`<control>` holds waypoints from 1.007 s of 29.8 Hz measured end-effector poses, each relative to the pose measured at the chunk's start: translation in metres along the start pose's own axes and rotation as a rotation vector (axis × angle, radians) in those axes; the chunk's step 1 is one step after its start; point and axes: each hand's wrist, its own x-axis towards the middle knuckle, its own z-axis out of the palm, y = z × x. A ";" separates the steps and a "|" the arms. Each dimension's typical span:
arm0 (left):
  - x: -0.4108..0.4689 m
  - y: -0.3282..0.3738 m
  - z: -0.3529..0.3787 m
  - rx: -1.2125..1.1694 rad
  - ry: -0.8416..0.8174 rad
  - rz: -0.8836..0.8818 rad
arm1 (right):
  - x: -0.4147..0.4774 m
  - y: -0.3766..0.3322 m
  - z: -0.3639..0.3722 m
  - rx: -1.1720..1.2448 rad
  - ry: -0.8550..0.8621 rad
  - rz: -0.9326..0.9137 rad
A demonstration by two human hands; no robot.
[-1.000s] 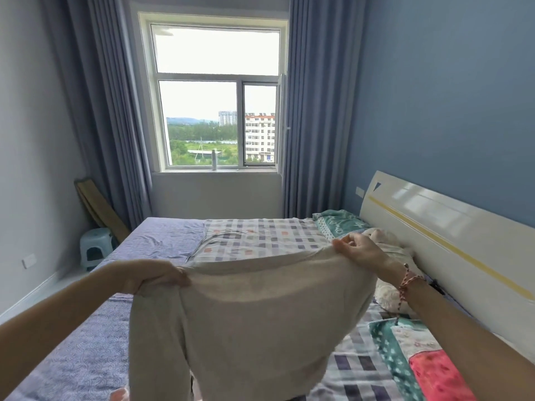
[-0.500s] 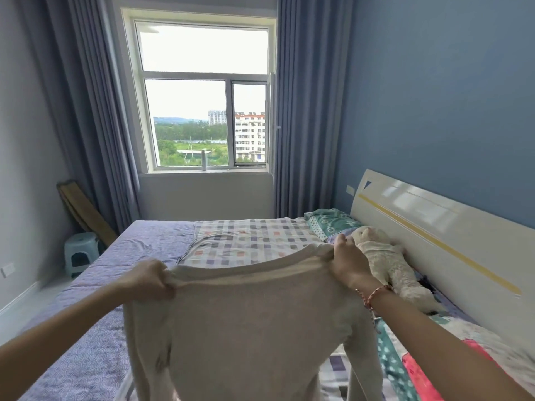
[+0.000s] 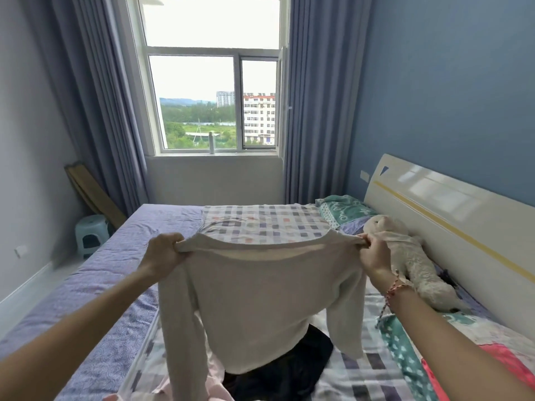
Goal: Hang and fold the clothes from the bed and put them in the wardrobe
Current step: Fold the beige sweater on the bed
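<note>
A cream long-sleeved sweater (image 3: 260, 296) hangs spread out in the air above the bed (image 3: 121, 256). My left hand (image 3: 163, 251) grips its left shoulder and my right hand (image 3: 373, 256) pinches its right shoulder. Both sleeves dangle down at the sides. Under the sweater lies a black garment (image 3: 289, 369) on the checked sheet, and a bit of pink cloth (image 3: 214, 386) shows at the bottom edge. The wardrobe is out of view.
A plush toy (image 3: 411, 256) lies by the white headboard (image 3: 451, 215) on the right. Pillows (image 3: 344, 209) sit near it. A small plastic stool (image 3: 91, 233) stands on the floor at the left, under the curtains. The window (image 3: 214, 96) is straight ahead.
My hands have lifted the sweater and pulled it wider by the shoulders; its hem now clears the bed and uncovers the black garment. The view has shifted, showing the plush toy fully.
</note>
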 end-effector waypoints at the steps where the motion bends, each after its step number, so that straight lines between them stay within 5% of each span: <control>1: 0.005 -0.001 0.006 0.035 0.057 0.066 | 0.005 0.006 0.008 0.060 -0.039 -0.031; 4: -0.009 -0.006 0.021 0.197 0.079 0.444 | -0.005 0.022 0.008 0.183 -0.356 -0.126; 9: -0.146 -0.057 0.088 0.472 -0.740 0.697 | -0.091 0.103 0.030 -0.272 -1.135 -0.145; 14: -0.287 -0.097 0.159 0.467 -1.574 0.420 | -0.208 0.207 0.081 -0.661 -1.786 0.091; 16: -0.294 -0.102 0.176 0.515 -1.723 0.148 | -0.224 0.225 0.092 -0.694 -1.878 0.243; 22: -0.221 -0.164 0.242 0.389 -1.109 -0.253 | -0.205 0.264 0.166 -0.415 -1.214 0.398; 25: -0.183 -0.201 0.279 0.298 -0.899 -0.452 | -0.190 0.275 0.222 -0.221 -1.024 0.514; 30: -0.149 -0.242 0.323 0.275 -0.558 -0.408 | -0.159 0.272 0.297 -0.156 -0.815 0.503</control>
